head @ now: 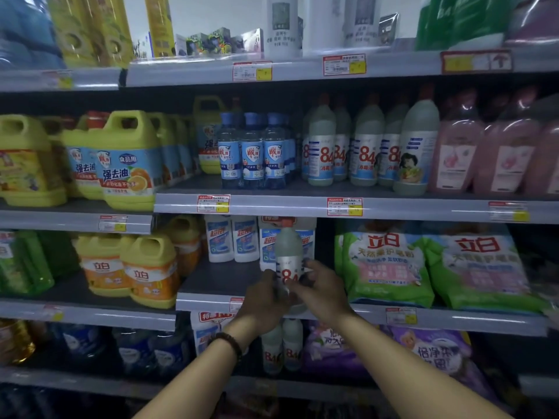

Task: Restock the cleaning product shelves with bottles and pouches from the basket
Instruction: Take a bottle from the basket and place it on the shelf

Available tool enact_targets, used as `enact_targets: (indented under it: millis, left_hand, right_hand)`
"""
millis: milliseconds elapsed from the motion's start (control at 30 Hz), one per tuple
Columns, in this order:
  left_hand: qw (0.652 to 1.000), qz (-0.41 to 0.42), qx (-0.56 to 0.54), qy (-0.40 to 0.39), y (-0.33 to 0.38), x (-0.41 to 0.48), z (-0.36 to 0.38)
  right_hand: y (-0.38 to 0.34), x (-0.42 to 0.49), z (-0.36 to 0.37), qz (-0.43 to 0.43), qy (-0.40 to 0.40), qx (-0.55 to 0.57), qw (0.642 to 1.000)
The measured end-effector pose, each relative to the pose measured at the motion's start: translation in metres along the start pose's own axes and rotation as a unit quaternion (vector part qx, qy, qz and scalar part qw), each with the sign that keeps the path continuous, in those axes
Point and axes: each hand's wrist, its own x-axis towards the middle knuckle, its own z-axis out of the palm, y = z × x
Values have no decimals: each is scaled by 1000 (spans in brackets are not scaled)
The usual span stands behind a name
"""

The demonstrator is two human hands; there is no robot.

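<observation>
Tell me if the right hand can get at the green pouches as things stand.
Probably not yet: the right hand holds the 84 bottle together with the left hand. The way looks open, though; the green pouches lie just right of it.

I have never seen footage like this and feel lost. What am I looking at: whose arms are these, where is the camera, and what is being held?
No machine: a person wears a camera on the head, looking forward and down, so both bare arms are their own. The left hand, with a bracelet on its wrist, and the right hand together grip a pale bottle with a red cap, upright at the front of a shelf. Matching bottles stand one shelf up, yellow jugs to the left, green pouches to the right.
</observation>
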Motion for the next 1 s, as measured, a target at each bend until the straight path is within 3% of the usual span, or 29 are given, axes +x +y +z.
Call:
enact_targets:
  millis: [267,433,767,1000]
  left_hand:
    - [997,43,-57,-34,50,-63,-2]
    - [979,24,-187,-76,70,-81,-2]
    - [965,65,-254,-24,112,-77,-16]
    - [968,146,-196,49,139,-69,-21]
  right_hand:
    - [-22,-41,-38,28,10,27,999]
    - [-35,-64,-63,15,8,47,999]
    - [-86,-63,-102,-2,-33,65,997]
    - [-130,-54,-112,-37,2,-46,998]
